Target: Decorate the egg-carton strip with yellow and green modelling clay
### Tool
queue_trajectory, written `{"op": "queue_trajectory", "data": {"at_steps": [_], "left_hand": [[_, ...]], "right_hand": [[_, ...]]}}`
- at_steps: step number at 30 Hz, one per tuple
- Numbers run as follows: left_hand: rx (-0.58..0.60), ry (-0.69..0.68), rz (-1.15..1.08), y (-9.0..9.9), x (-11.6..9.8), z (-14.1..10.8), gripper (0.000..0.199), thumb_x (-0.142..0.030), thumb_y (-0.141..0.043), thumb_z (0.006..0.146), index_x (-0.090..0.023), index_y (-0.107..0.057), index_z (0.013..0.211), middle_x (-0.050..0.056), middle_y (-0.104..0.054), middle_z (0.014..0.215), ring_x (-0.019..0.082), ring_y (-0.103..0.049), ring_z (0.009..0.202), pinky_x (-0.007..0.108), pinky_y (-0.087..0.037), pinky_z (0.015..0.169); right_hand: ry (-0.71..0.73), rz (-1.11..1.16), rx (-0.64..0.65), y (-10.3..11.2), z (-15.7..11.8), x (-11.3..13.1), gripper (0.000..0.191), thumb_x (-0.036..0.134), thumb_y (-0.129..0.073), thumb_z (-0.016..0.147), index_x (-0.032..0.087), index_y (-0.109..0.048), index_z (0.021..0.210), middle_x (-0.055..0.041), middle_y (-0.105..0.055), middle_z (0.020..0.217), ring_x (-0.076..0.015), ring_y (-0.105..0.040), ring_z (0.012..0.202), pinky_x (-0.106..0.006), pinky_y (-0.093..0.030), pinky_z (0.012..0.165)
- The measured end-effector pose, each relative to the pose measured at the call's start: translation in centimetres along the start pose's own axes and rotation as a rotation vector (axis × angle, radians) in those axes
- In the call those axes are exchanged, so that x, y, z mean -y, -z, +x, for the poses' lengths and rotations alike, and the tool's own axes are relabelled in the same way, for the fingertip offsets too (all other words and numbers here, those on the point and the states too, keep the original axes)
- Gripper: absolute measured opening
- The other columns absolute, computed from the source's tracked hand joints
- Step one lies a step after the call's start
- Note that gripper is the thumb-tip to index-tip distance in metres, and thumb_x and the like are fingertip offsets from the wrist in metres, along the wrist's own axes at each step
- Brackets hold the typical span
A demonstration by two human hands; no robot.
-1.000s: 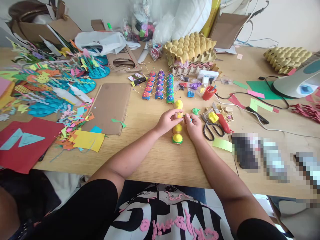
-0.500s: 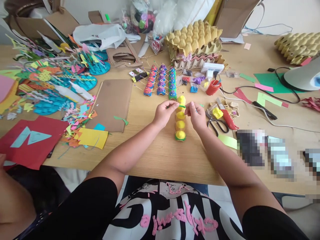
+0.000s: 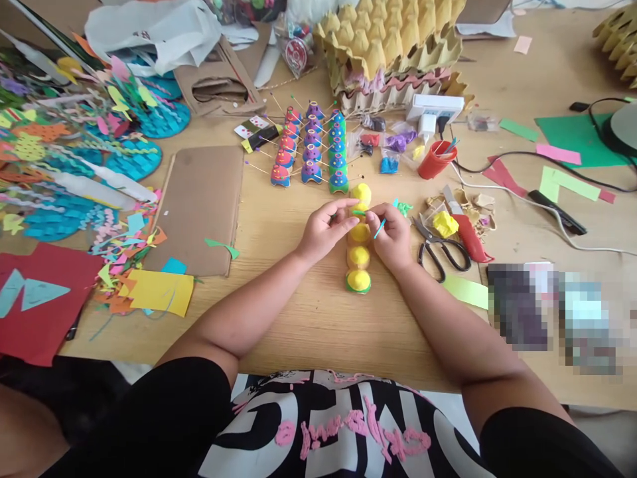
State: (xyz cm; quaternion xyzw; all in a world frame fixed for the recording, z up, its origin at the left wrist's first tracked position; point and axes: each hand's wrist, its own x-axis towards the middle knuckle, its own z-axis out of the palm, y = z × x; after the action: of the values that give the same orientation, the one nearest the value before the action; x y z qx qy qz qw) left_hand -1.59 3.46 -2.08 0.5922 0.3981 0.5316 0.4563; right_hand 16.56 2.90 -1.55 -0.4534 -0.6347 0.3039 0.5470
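Green strip [image 3: 359, 212] pinched between both hands' closed fingers — left hand [image 3: 323, 232], right hand [image 3: 393, 236] — above yellow caterpillar [image 3: 359, 255].

We see a light wooden table [image 3: 308, 318] filling nearly the whole view, its near edge running across the lower part of the picture. Daylight falls evenly, soft, with faint shadows only. We note heavy clutter: stacked egg trays [image 3: 393, 46] at the far middle, a flat sheet of brown cardboard [image 3: 202, 206] left of centre, a red sheet of paper [image 3: 34, 312] overhanging the near left edge. A black cable [image 3: 547, 166] snakes across the right side, past a green sheet of paper [image 3: 572, 133]. Black-handled scissors [image 3: 440, 249] lie right of centre. Walls, floor and windows cannot be made out.
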Motion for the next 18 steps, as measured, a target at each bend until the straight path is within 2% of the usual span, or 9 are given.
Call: {"op": "queue_trajectory", "data": {"at_steps": [4,8,10,15,18], "left_hand": [[0.035,-0.038,0.047,0.02,-0.41,-0.03,0.045,-0.064,-0.084,0.087,-0.029,-0.086,0.115,-0.002,-0.051,0.070,0.012,-0.046,0.066,0.026,-0.041,0.063],[0.041,-0.087,0.069,-0.13,-0.62,-0.21,0.039,-0.062,-0.079,0.093,-0.024,-0.087,0.100,0.004,-0.074,0.086,0.014,-0.059,0.074,0.027,-0.049,0.071],[0.042,-0.074,0.064,-0.19,-0.63,-0.28,0.041,-0.063,-0.078,0.093,-0.024,-0.086,0.099,0.006,-0.079,0.093,0.015,-0.063,0.080,0.028,-0.052,0.075],[0.062,0.002,0.014,-0.31,-0.60,-0.34,0.050,-0.070,-0.080,0.088,-0.025,-0.087,0.107,0.002,-0.069,0.077,0.013,-0.053,0.068,0.029,-0.046,0.067],[0.073,0.010,0.011,-0.44,-0.66,-0.35,0.053,-0.073,-0.081,0.085,-0.023,-0.086,0.101,0.003,-0.072,0.082,0.014,-0.054,0.070,0.030,-0.045,0.067]], "right_hand": [[-0.022,0.018,0.033,-0.06,-0.04,0.50,0.058,0.078,-0.069,0.091,0.025,-0.059,0.072,0.0012,-0.058,0.069,-0.0153,-0.049,0.067,-0.034,-0.044,0.067],[-0.033,0.033,0.045,-0.09,-0.04,0.61,0.061,0.079,-0.068,0.091,0.024,-0.058,0.068,0.0012,-0.056,0.066,-0.0146,-0.048,0.065,-0.034,-0.043,0.066],[-0.041,0.032,0.050,-0.07,-0.04,0.67,0.063,0.082,-0.066,0.091,0.024,-0.058,0.067,0.0007,-0.056,0.066,-0.0145,-0.048,0.064,-0.033,-0.043,0.065],[-0.068,-0.003,0.051,-0.04,-0.01,0.97,0.071,0.089,-0.059,0.090,0.024,-0.052,0.063,0.0013,-0.049,0.062,-0.0138,-0.044,0.061,-0.033,-0.043,0.062],[-0.066,-0.012,0.051,-0.01,-0.01,1.12,0.072,0.089,-0.058,0.091,0.023,-0.050,0.062,0.0020,-0.044,0.060,-0.0130,-0.042,0.060,-0.033,-0.041,0.061]]}}
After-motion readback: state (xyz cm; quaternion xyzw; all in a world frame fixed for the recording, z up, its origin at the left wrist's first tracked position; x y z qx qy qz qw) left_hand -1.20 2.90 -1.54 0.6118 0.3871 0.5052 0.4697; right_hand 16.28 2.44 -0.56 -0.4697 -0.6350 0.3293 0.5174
